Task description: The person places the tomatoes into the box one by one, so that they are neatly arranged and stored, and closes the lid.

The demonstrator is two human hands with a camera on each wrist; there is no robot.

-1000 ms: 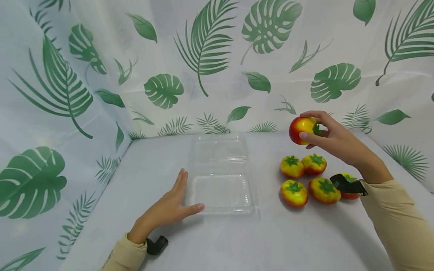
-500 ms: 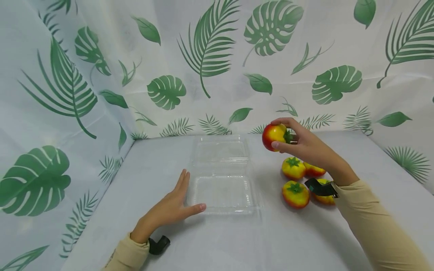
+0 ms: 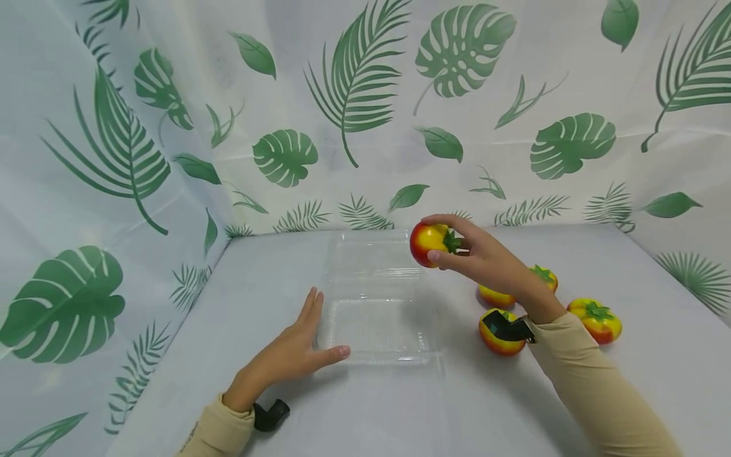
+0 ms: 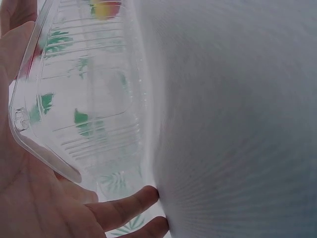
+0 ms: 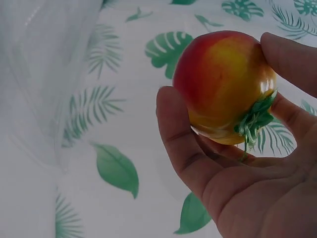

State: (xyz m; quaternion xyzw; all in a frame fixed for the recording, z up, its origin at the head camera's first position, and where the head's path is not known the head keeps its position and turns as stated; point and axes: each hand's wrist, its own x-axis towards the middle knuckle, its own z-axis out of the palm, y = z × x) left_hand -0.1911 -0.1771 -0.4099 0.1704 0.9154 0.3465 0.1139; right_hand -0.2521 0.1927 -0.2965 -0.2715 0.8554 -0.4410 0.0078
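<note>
We see red blending into yellow on the held fruit [image 3: 426, 244], its calyx [image 3: 452, 240] green; yellow and red on the other fruits [image 3: 595, 321]; green leaf prints on the white backdrop [image 3: 394, 158]; beige sleeves [image 3: 599, 387].

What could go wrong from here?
Drop: the right hand holds the round fruit between thumb and fingertips, so it might slip.
Shift: the clear box looks light, and the left hand lies open at its side, not gripping it; a bump could slide it.
Knock: the right forearm passes over the other fruits; dipping could roll one.
</note>
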